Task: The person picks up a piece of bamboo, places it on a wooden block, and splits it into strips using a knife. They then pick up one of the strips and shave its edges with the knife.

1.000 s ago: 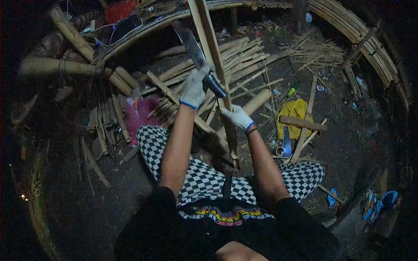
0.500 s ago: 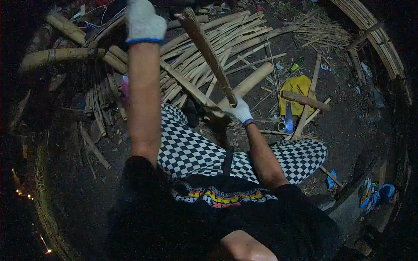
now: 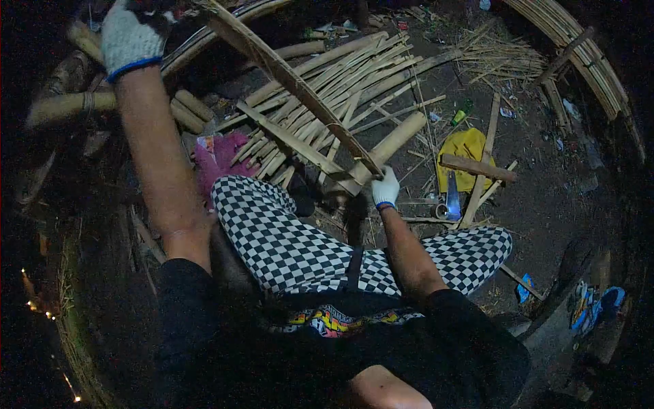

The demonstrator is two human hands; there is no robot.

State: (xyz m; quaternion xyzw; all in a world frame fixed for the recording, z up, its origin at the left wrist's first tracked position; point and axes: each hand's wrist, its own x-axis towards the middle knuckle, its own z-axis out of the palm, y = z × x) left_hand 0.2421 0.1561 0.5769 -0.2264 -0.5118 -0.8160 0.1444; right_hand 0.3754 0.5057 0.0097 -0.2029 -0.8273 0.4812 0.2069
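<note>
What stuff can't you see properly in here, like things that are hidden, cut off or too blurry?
All in the head view:
- Left hand: its fingers blur into darkness near the top edge, so I can't tell if it holds anything.
- Long strip: the top edge cuts off its far end.
- Yellow thing: wood covers part of it.
- Shirt words: folds and blur hide them.

The top edge crops the left grip (image 3: 133,37), its hold unclear.

dark dirt floor (image 3: 545,204), pile of split bamboo strips (image 3: 354,71), yellow cloth (image 3: 458,144), pink cloth (image 3: 223,157), small blue wrapper (image 3: 524,290)
</note>
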